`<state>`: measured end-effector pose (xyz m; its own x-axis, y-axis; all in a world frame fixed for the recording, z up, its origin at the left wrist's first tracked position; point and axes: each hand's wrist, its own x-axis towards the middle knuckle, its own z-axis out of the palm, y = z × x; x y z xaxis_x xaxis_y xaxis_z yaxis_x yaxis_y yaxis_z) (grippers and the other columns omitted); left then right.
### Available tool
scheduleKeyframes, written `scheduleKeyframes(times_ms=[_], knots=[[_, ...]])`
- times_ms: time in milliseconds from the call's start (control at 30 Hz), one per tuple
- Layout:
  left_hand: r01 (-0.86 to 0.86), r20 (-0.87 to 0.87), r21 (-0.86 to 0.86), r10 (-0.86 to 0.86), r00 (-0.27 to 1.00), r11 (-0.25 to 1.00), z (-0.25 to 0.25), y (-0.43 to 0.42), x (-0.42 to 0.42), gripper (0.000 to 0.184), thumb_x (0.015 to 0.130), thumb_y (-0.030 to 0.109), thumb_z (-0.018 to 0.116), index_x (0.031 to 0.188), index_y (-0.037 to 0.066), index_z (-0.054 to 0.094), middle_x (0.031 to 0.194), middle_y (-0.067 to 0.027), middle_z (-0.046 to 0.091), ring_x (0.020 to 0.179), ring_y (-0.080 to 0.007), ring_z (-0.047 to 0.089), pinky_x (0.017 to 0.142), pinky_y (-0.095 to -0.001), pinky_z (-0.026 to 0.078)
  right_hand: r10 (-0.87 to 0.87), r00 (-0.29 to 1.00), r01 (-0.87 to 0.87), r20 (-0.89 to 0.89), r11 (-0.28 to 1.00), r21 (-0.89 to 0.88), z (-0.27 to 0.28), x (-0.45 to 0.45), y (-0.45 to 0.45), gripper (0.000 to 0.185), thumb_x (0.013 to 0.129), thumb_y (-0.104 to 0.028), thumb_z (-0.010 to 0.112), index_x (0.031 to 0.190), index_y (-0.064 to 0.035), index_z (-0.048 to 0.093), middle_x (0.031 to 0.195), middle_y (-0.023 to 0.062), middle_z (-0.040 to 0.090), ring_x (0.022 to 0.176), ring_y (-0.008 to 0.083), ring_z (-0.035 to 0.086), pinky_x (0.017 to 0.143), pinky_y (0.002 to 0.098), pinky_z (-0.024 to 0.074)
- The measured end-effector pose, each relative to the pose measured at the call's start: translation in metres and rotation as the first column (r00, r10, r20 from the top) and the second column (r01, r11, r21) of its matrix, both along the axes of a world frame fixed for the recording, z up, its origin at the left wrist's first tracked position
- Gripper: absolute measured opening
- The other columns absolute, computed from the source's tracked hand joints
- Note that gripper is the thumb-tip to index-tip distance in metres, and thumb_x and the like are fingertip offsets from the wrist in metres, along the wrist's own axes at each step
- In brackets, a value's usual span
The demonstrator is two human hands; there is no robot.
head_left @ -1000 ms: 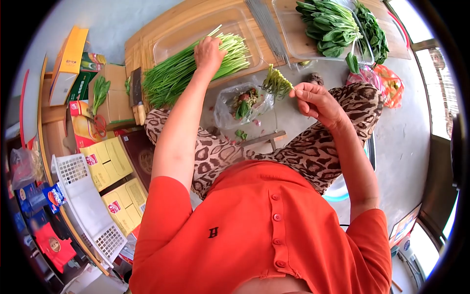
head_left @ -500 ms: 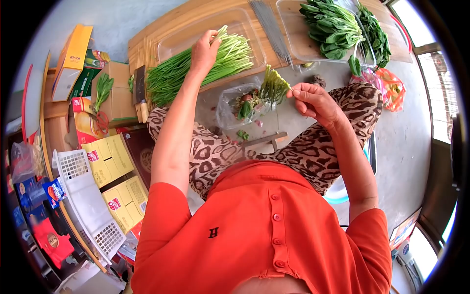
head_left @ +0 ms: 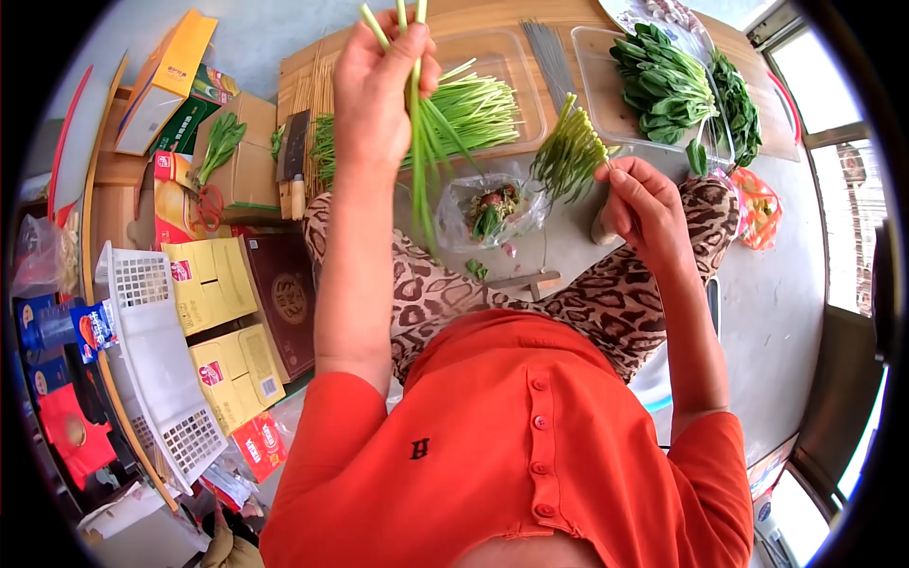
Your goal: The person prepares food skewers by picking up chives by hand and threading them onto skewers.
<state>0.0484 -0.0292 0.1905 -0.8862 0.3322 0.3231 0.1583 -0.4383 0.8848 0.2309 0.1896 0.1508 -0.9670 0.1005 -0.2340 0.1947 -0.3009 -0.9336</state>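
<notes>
My left hand (head_left: pixel 383 80) is raised above the clear tray, its fingers closed around a few garlic chives (head_left: pixel 423 142) whose pale stem ends point up and green leaves hang down. In my right hand (head_left: pixel 644 204), thumb and fingers pinch the end of a skewer lined with a row of folded chives (head_left: pixel 571 156); the skewer itself barely shows. A pile of loose chives (head_left: pixel 473 114) lies in the clear tray (head_left: pixel 535 95) behind my left hand. Below, between my knees, sits a plastic bag (head_left: pixel 454 213) with vegetable scraps.
A cleaver (head_left: pixel 295 156) and thin wooden sticks (head_left: pixel 317 85) lie left of the tray. Grey metal skewers (head_left: pixel 547 57) separate it from a second tray with leafy greens (head_left: pixel 658 85). Cartons (head_left: pixel 213 284) and a white basket (head_left: pixel 156 360) stand at left; an orange bag (head_left: pixel 757 208) at right.
My left hand has lifted from the pile with a few chives and now holds them up. My right hand has shifted slightly right with the skewer. The view has also shifted a little.
</notes>
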Motion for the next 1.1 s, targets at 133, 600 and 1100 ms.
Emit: scheduleKeyframes(times_ms=[133,600,1100], knots=[[0.079,0.227,0.148,-0.112,0.967,0.986,-0.029,0.001,0.022,0.014,0.088,0.019,0.063,0.093,0.006,0.059,0.073,-0.0032,0.057,0.053,-0.0108,0.052,0.044,-0.0220,0.039,0.028,0.998,-0.019,-0.051,0.983,0.183,0.036,0.006,-0.019,0.019,0.096,-0.020,0.050,0.095,-0.0034,0.060,0.052,-0.0068,0.040,0.042,0.0012,0.032,0.039,0.0181,0.0211],[0.043,0.418,0.127,-0.093,0.904,0.991,-0.052,-0.010,0.049,0.022,0.085,0.023,0.067,0.095,0.003,0.063,0.073,-0.0014,0.058,0.052,-0.0114,0.048,0.050,-0.0263,0.035,0.182,0.983,-0.175,-0.007,0.955,0.241,0.047,0.002,-0.045,0.019,0.095,-0.015,0.051,0.097,-0.0001,0.062,0.055,-0.0071,0.042,0.046,0.0006,0.034,0.043,0.0177,0.0253],[0.038,0.420,0.159,-0.103,0.902,0.987,-0.051,-0.018,0.053,0.027,0.085,0.024,0.068,0.099,0.002,0.064,0.075,-0.0003,0.060,0.050,-0.0103,0.045,0.047,-0.0259,0.033,0.196,0.981,-0.193,0.011,0.950,0.244,0.053,0.002,-0.051,0.019,0.095,-0.014,0.051,0.098,0.0006,0.062,0.058,-0.0067,0.043,0.048,0.0005,0.036,0.044,0.0172,0.0268]])
